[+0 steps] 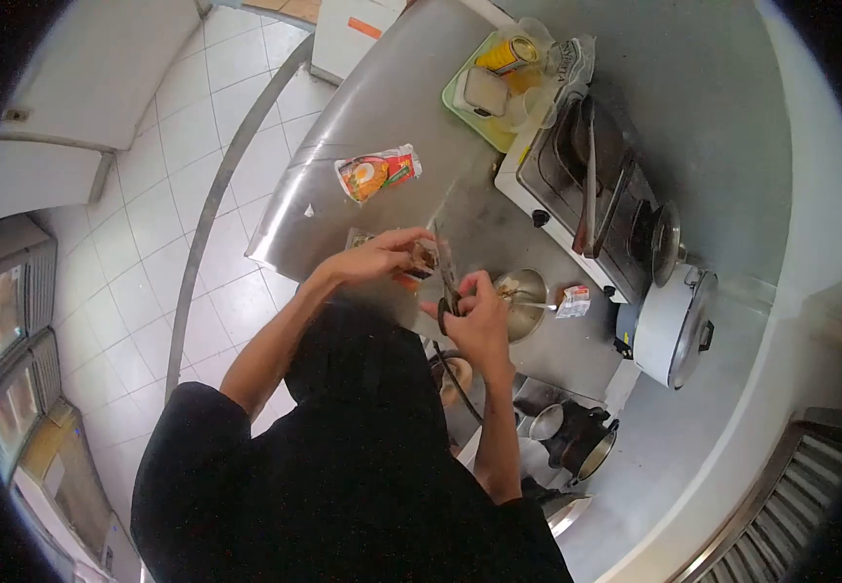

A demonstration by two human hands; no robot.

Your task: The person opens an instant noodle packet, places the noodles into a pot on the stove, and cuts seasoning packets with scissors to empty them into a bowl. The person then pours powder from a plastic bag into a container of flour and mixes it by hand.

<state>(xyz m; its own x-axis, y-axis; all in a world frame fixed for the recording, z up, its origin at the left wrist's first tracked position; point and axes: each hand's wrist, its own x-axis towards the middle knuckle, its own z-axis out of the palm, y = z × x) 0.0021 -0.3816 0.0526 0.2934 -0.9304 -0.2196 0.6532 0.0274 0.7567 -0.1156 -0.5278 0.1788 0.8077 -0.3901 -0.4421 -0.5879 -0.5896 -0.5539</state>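
Observation:
My left hand [377,258] pinches a small dark sachet [424,260] above the steel counter. In my right hand [480,319] is a pair of scissors [452,290], fingers around the handles and blades beside the sachet. Whether the blades touch it I cannot tell. Just right of that hand sits a metal bowl [530,309] with something pale inside and a utensil handle across its rim. A torn white-and-red wrapper [573,301] lies beside the bowl. Farther up the counter is a red instant noodle packet [379,174], with a white scrap [309,210] near it.
A gas stove [576,175] with tongs on top stands along the wall. Beside it are a green tray [452,100] holding containers and a yellow can [506,55], and a white rice cooker [669,325]. A dark pot [586,449] stands lower right. The counter's rounded edge [285,219] borders the tiled floor.

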